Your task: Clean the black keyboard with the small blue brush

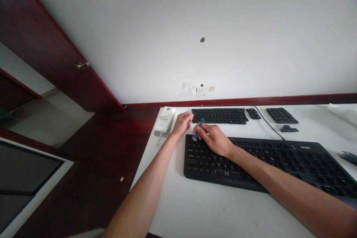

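My right hand [213, 137] grips a small blue cleaning brush [198, 129] like a pen, its pale lower end at the top left corner of a black keyboard [226, 184]. The keyboard lies on the white table with its keycaps off, bare key sockets showing. My left hand [184, 122] rests on the table just behind that corner, fingers curled closed; whatever is inside them, if anything, is hidden. Beside it, loose black keycaps [220, 114] are laid out in rows, touching or nearly touching my left fingers.
Further keycap groups [281, 115] lie at the back right, with the keyboard cable [269, 122] between groups. A white handheld device [165, 119] with a strap lies at the table's left edge. A dark object [348, 157] sits at far right. The wall with sockets [205, 89] stands behind.
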`<action>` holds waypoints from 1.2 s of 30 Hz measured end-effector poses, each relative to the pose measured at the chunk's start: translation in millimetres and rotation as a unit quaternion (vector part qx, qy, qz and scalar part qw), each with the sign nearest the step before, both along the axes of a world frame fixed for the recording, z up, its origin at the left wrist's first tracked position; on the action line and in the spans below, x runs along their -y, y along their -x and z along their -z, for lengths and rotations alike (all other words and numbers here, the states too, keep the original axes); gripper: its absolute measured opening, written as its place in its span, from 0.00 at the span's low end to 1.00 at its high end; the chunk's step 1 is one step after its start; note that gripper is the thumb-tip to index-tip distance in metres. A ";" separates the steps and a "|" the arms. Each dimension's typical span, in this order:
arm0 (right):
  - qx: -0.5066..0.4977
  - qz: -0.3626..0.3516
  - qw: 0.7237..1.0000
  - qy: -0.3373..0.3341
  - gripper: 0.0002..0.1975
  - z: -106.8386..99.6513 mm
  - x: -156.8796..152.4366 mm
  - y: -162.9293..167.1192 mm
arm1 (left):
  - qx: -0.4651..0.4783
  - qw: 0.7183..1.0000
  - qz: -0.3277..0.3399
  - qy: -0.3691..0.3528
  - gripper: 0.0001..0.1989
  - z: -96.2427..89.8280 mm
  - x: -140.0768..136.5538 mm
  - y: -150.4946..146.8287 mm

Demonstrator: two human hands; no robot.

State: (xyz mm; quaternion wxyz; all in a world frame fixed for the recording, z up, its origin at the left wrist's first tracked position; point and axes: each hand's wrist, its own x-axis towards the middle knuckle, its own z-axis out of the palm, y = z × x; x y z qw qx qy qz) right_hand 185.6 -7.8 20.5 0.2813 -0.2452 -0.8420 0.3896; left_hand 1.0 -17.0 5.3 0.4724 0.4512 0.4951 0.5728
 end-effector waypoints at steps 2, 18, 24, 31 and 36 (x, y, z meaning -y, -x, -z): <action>0.000 -0.001 1.000 0.000 0.20 0.5 -0.1 0.1 | 0.000 1.000 -0.003 0.002 0.17 -0.6 0.0 -0.2; -0.003 -0.004 1.000 -0.001 0.20 0.3 -0.9 0.3 | -0.001 1.000 0.000 -0.003 0.17 1.3 -0.7 0.4; 0.002 -0.001 1.000 0.000 0.19 -2.0 0.3 -0.8 | -0.001 1.000 0.005 -0.015 0.16 3.1 -0.6 0.8; 0.000 -0.002 1.000 0.001 0.19 -1.2 0.2 -0.7 | 0.001 1.000 0.001 -0.008 0.17 1.6 -0.2 0.0; 0.000 -0.002 1.000 -0.001 0.18 1.0 -1.0 0.6 | -0.001 1.000 -0.006 -0.003 0.16 0.4 -1.0 -0.6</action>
